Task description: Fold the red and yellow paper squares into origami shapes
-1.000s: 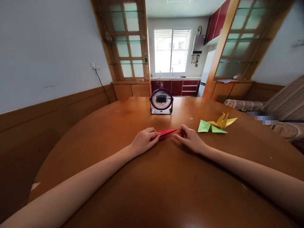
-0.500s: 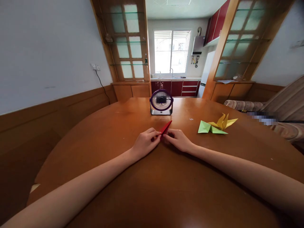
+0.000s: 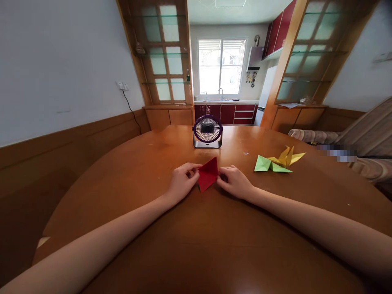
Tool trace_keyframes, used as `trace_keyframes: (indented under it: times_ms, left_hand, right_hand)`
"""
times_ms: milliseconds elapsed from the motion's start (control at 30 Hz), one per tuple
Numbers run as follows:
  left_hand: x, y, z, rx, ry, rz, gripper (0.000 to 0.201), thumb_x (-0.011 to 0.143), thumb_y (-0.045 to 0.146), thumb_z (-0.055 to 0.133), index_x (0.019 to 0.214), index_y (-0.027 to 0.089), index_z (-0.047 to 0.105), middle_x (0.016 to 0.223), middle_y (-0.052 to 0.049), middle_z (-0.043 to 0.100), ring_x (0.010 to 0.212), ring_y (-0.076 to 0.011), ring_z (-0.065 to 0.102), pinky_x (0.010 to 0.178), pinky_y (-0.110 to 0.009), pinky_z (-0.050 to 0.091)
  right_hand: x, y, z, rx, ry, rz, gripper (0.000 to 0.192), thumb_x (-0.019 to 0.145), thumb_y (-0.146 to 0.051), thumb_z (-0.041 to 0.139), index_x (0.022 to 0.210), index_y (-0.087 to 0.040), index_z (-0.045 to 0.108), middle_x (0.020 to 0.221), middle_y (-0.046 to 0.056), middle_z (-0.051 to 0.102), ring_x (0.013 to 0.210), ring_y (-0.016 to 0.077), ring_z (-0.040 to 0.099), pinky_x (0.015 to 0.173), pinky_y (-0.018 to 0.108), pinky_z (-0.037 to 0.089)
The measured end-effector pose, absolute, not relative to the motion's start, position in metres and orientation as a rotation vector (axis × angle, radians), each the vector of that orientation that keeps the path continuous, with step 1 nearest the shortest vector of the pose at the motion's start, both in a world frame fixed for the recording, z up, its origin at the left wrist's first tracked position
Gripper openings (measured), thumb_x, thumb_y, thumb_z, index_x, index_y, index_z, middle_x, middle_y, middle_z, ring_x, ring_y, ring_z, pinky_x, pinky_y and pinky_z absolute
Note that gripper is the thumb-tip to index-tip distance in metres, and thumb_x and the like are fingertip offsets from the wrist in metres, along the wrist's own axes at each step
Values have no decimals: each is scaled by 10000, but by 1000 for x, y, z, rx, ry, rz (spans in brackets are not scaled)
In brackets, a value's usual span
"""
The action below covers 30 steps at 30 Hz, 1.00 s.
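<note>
red folded paper [image 3: 208, 176] is being held on the near side of the fan [image 3: 207, 129]. its left edge is being pinched by the left hand [image 3: 183, 179] and its right edge by the right hand [image 3: 235, 182], both hands being curled nearly closed.

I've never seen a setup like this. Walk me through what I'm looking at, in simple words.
There is no machine here: a person works with two bare hands, the left hand and the right hand. One camera, worn on that person's head, looks forward and down, so you see roughly what they see.

On the brown table stands a small purple fan. Off to the right lie green folded paper and yellow folded paper.

Between the hands is red folded paper. The left hand pinches its left side; the right hand's fingertips are at its right edge, though their exact grip is unclear.
</note>
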<state>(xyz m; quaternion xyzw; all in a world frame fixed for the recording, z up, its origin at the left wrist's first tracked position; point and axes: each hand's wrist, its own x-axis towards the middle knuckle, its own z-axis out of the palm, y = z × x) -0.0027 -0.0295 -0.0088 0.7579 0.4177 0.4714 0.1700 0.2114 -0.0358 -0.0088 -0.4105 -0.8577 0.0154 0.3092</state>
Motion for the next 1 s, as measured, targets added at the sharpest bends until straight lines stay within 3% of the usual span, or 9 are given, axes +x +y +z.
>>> trace_keyframes:
  times_ms: [200, 467, 600, 800, 1000]
  left_hand:
    - [-12, -25, -8, 2046, 1235, 1170, 236, 825, 314, 588, 938, 174, 740, 683, -26, 706, 576, -137, 612, 531, -234, 465]
    - [-26, -17, -4, 2197, 1044, 989, 233, 816, 341, 627, 946, 193, 752, 831, -52, 730, 680, -144, 624, 620, -247, 481]
    - [-30, -16, -1, 2268, 1004, 912, 223, 823, 338, 629, 953, 208, 755, 814, -40, 697, 672, -130, 595, 607, -233, 461]
    - [-37, -11, -2, 2409, 890, 829, 196, 827, 318, 622, 934, 225, 757, 877, -49, 660, 745, -139, 606, 660, -248, 486]
    - [-34, -14, -3, 2561, 845, 852, 169, 825, 221, 575, 903, 223, 726, 1054, -55, 665, 968, -184, 623, 888, -345, 496]
  right_hand:
    - [221, -37, -8, -1104, -2305, -74, 145, 868, -217, 501, 732, -172, 524, 666, 11, 580, 599, 133, 469, 695, 290, 366]
    - [233, -32, -10, -1052, -2288, -76, 50, 865, -176, 497, 890, -175, 540, 773, 34, 618, 684, 161, 534, 712, 296, 405]
    - [237, -30, -10, -930, -2361, 24, 162, 853, -132, 487, 1001, -163, 545, 891, 69, 633, 779, 183, 570, 743, 312, 451]
    - [242, -29, -10, -795, -2434, 104, 183, 857, -97, 471, 977, -169, 590, 924, 81, 619, 799, 172, 581, 715, 295, 485]
    - [241, -28, -12, -750, -2449, 86, 223, 851, -79, 470, 999, -179, 604, 1028, 97, 628, 896, 187, 606, 803, 339, 515]
